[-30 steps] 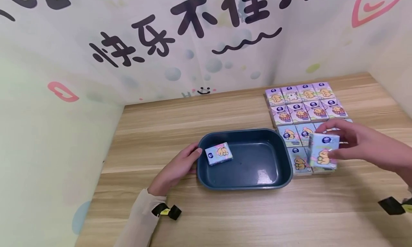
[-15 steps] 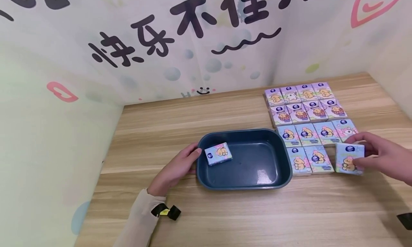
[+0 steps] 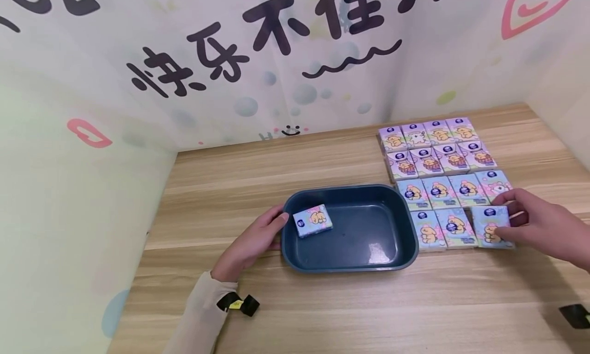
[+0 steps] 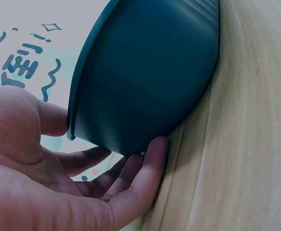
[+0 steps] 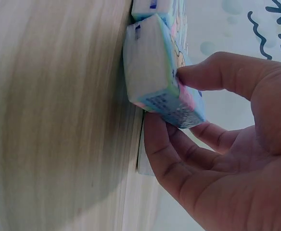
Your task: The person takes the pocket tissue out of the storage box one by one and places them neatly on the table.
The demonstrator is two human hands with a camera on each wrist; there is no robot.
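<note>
My right hand (image 3: 536, 226) pinches a blue tissue pack (image 3: 489, 226) printed with a cartoon puppy. In the right wrist view the thumb lies on the printed face of the tissue pack (image 5: 152, 67), with the fingers under its end. It sits at the right end of the front row, slightly tilted, beside another blue pack (image 3: 455, 228). My left hand (image 3: 258, 238) holds the left end of a dark blue plastic tub (image 3: 350, 268). The thumb is at the tub's rim and the fingers rest against its outer wall (image 4: 140, 72). One blue tissue pack (image 3: 313, 221) lies inside, to the left.
Behind the front row stands another row of blue packs (image 3: 440, 192), then two rows of purple packs (image 3: 426, 160). The tub's right end is close beside the blue packs. A printed curtain (image 3: 295, 103) hangs along the back edge of the wooden table (image 3: 369, 313).
My right hand has carried the tissue pack rightward from over the front row, then lowered it and shifted it slightly left against its neighbour. The left hand and tub have stayed put.
</note>
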